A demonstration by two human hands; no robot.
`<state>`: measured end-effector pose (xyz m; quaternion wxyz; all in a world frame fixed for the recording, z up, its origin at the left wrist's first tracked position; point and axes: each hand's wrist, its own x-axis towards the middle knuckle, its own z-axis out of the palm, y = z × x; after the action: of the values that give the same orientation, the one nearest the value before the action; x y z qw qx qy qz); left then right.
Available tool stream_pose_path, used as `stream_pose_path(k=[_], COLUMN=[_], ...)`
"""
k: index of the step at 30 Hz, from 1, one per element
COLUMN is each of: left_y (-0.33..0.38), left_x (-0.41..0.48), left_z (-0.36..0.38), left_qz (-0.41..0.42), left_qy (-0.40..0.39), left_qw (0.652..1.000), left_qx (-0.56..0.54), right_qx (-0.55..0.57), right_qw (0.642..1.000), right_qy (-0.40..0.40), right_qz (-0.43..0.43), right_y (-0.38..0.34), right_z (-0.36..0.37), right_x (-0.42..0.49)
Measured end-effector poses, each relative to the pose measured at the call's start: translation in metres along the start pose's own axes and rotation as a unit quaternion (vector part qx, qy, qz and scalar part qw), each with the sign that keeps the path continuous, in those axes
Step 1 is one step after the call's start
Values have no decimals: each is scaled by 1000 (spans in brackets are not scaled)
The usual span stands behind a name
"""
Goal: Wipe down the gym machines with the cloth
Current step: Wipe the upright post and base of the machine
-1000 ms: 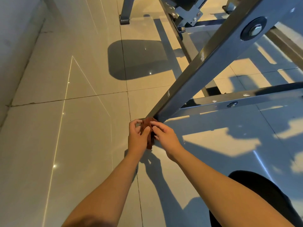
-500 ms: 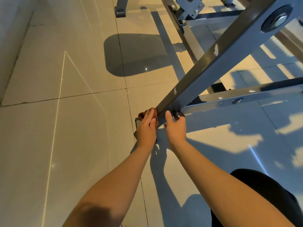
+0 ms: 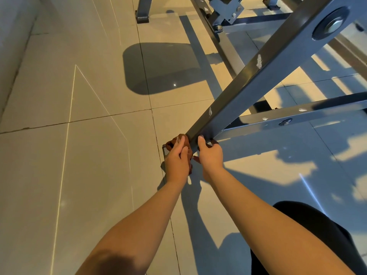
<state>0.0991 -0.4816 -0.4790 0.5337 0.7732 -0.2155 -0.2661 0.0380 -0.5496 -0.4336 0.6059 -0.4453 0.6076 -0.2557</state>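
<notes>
1. Two bare forearms reach in from the bottom edge; no sleeve shows anywhere along them up to the frame's edge.
2. The left hand (image 3: pixel 177 162) and the right hand (image 3: pixel 211 157) are both bare: no gloves.
3. The fingernails that show are short and plain.
4. At the lower right lies a rounded mass of plain black fabric clothing (image 3: pixel 325 235), worn on the person's lower body, smooth, without print or seam to be seen; which garment it is cannot be told.
</notes>
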Motion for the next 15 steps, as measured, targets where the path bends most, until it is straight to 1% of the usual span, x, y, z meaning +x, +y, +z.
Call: stream_pose_path(k=[1,4,5,8,11,12,14,15], left_y=[-6,-17,-16,-3,14,15,5,-1], left_x=[1,8,9,0,-12,-11,-4,1], left_z=[-3,-13,-15,-7,3,3,-2,-6], left_qz=[-16,-108,-121,-101,-53,-43,-34,-46], left_qy=[-2,3,2,18,22,19,7,0], left_qw=[1000,994,992,994,998,999,999,998], left_qx=[8,12,19,28,-17,-17,12,30], right_qx=[1,-5,-15,-47,-70,-69,-69,-68], right_qw=[1000,1000,1000,998,996,996,996,996], right_qy=[-4,-19,-25,-42,-54,-52,-50,-50], right_qz=[-3,6,10,7,-4,-5,-3,-2], right_y=[0,-2,-2,-2,1,1,-1,-1], right_z=[0,-4,-5,-4,1,1,0,0], right_x=[-1,-2,-3,-7,-11,-11,-11,-10])
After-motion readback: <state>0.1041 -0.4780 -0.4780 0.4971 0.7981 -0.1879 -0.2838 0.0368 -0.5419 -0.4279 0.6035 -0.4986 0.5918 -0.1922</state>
